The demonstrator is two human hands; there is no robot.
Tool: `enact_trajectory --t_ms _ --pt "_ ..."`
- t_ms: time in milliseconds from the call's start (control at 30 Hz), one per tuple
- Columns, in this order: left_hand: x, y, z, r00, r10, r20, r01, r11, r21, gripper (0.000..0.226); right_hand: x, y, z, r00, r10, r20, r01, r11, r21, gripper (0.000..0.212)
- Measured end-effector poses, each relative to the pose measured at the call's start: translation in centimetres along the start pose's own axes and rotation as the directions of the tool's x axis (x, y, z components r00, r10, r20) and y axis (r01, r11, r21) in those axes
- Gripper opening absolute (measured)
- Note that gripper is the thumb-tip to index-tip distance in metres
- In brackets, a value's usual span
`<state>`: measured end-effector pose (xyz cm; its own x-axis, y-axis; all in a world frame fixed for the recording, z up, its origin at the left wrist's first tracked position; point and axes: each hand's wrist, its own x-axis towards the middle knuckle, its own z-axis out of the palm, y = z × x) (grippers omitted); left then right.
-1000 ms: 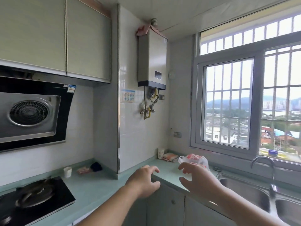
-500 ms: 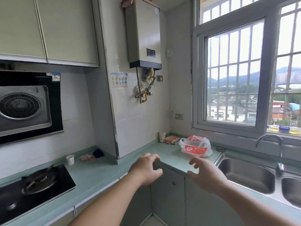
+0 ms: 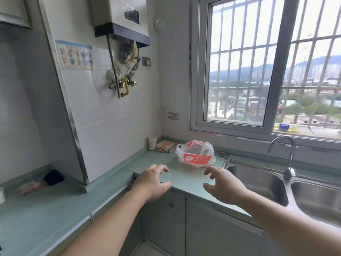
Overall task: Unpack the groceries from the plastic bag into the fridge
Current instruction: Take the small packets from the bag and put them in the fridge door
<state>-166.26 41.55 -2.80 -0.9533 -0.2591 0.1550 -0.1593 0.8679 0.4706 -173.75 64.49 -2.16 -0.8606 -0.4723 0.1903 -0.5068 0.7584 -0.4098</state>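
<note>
Both forearms reach in from the bottom edge over the green counter (image 3: 55, 209). Left hand (image 3: 152, 183) hovers above the counter's front edge, fingers loosely curled and spread, holding nothing. Right hand (image 3: 224, 185) likewise: fingers bent and apart, empty, just left of the sink (image 3: 258, 182). Neither hand touches the bag (image 3: 195, 154), which sits on the counter beyond the fingertips, near the sink's back-left corner. Bag is translucent white plastic with a red-orange panel carrying a white logo and lettering; the writing is too blurred to read. Contents not resolvable. A round metal plug (image 3: 223, 154) lies just right of the bag. Behind the bag, in the corner: a folded cloth (image 3: 166, 145) and a paper cup (image 3: 152, 142). Tap (image 3: 287, 156) stands behind the double sink. On the wall above, a water heater (image 3: 120, 17) with pipes below; left of them a colourful sticker (image 3: 74, 54), text illegible. Barred window (image 3: 267, 71) at right.
</note>
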Motion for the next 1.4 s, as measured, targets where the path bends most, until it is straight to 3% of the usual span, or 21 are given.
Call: enact_trajectory --t_ms 233,500,833,1000,1233,1400 --pt "11.5 -3.5 2.7 0.995 0.054 0.079 -0.053 0.998 -0.014 0.042 9.4 1.9 2.8 0.997 0.081 0.013 -0.081 0.997 0.006 0.037" --pt "24.6 -3.7 7.2 0.987 0.059 0.148 -0.061 0.998 0.012 0.041 22.0 9.1 5.8 0.99 0.135 0.03 -0.138 0.982 0.129 0.032" --pt "39.1 -4.2 11.6 0.979 0.032 0.2 -0.037 0.999 0.019 0.034 35.6 18.9 11.0 0.921 0.323 0.216 -0.372 0.895 0.248 0.036" --pt "46.6 -5.5 15.4 0.976 0.047 0.212 -0.034 0.997 -0.065 0.031 41.5 20.9 12.6 0.927 0.322 0.194 -0.366 0.89 0.271 0.03" --pt "56.6 -8.3 24.1 0.93 0.085 0.357 -0.037 0.989 -0.14 0.03 46.2 23.7 17.0 0.882 0.425 0.205 -0.462 0.864 0.201 0.026" --pt "60.6 -9.7 28.6 0.914 0.103 0.392 -0.059 0.991 -0.121 0.033 49.5 24.7 19.5 0.872 0.467 0.149 -0.489 0.849 0.202 0.018"
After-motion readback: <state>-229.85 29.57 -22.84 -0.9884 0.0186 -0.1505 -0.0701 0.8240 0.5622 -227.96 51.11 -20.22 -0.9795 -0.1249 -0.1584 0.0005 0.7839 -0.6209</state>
